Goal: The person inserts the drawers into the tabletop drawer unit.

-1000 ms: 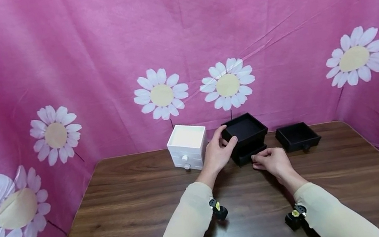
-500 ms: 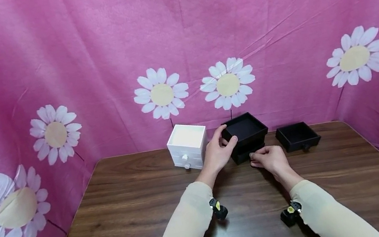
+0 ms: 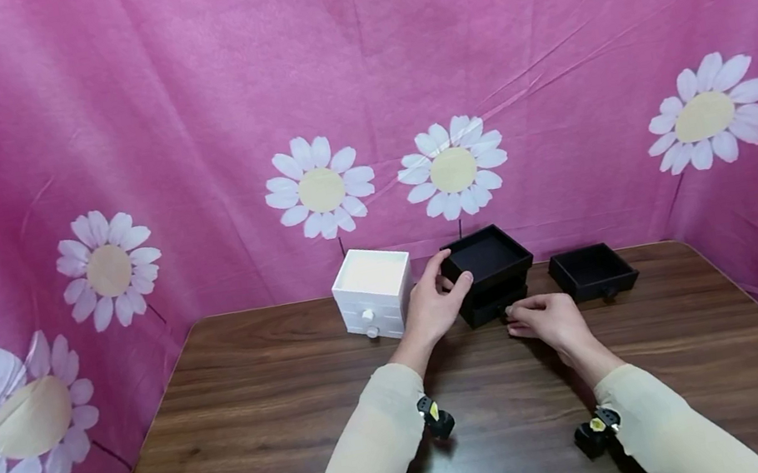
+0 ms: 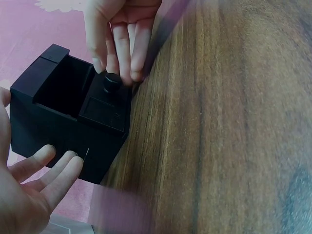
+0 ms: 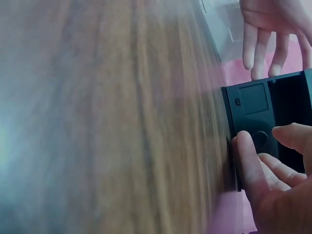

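Note:
A small black drawer box (image 3: 486, 255) with a tray-like top stands on the wooden table. Its upper slot gapes, and a drawer front with a round knob (image 4: 112, 82) sits in the lower one. My left hand (image 3: 432, 305) rests against the box's left side, thumb by the front top corner, fingers fairly straight. At the lower front is my right hand (image 3: 554, 322), its thumb and index finger on either side of the knob, with a gap visible in the right wrist view. Farther right lies a loose black drawer (image 3: 597, 287) with its own knob.
To the left of the black box stands a white drawer box (image 3: 372, 318) with two round knobs. A pink cloth (image 3: 201, 132) with daisies hangs behind and around the brown wooden table (image 3: 245, 429).
The lower drawer has gone inward into the black box, pushed by the right hand. Over the last half second that hand has drawn slightly right, off the knob. The left hand keeps its place.

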Available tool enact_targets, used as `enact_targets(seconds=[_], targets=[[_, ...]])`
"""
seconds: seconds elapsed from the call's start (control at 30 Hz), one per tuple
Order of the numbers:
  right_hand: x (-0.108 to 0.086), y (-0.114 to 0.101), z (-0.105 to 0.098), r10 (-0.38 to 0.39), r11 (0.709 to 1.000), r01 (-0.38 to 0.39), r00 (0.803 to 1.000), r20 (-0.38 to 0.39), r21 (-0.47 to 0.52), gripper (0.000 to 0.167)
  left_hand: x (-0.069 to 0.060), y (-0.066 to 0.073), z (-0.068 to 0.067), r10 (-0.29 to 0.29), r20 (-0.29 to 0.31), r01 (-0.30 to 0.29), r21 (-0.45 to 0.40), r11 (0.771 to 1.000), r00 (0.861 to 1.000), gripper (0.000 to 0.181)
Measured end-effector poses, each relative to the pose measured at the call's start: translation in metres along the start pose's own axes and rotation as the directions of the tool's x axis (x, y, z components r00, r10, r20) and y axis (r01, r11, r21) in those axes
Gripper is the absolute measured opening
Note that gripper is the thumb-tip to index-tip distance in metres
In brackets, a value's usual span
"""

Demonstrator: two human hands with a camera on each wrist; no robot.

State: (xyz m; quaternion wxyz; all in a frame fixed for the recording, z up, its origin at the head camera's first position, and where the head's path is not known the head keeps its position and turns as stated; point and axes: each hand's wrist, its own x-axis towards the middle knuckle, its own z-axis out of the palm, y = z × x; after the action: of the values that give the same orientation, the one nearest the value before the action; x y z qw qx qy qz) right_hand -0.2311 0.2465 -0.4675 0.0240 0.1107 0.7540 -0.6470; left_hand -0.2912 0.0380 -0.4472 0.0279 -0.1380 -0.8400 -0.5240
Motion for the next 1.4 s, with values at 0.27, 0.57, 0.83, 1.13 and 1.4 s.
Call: enact_targets(seconds=[0.27, 0.57, 0.83, 1.13, 1.4], targets=[[-0.005, -0.001, -0.013, -0.031, 0.999, 0.031, 0.999, 0.016, -0.043, 0.04, -0.001, -0.001, -0.001, -0.005, 0.003, 0.006, -0.009, 1.0, 1.0, 0.059], [-0.013, 0.003, -0.03, -0.039, 0.999, 0.04, 0.999, 0.029, -0.027, 0.041, 0.002, -0.005, 0.001, 0.018, 0.017, -0.018, -0.017, 1.0, 1.0, 0.058], [-0.017, 0.003, -0.045, -0.092, 0.994, 0.093, 0.996, 0.005, -0.06, 0.037, 0.002, -0.005, 0.002, 0.009, 0.016, -0.009, -0.028, 1.0, 1.0, 0.058], [-0.019, 0.004, -0.061, -0.146, 0.984, 0.144, 0.989, -0.011, -0.107, 0.037, 0.001, -0.004, 0.001, 0.01, 0.011, -0.01, -0.024, 1.0, 1.0, 0.058], [-0.015, 0.01, -0.076, -0.135, 0.986, 0.129, 0.99, -0.051, -0.103, 0.033, 0.0, -0.003, 0.001, 0.008, 0.009, -0.007, -0.037, 0.999, 1.0, 0.058]])
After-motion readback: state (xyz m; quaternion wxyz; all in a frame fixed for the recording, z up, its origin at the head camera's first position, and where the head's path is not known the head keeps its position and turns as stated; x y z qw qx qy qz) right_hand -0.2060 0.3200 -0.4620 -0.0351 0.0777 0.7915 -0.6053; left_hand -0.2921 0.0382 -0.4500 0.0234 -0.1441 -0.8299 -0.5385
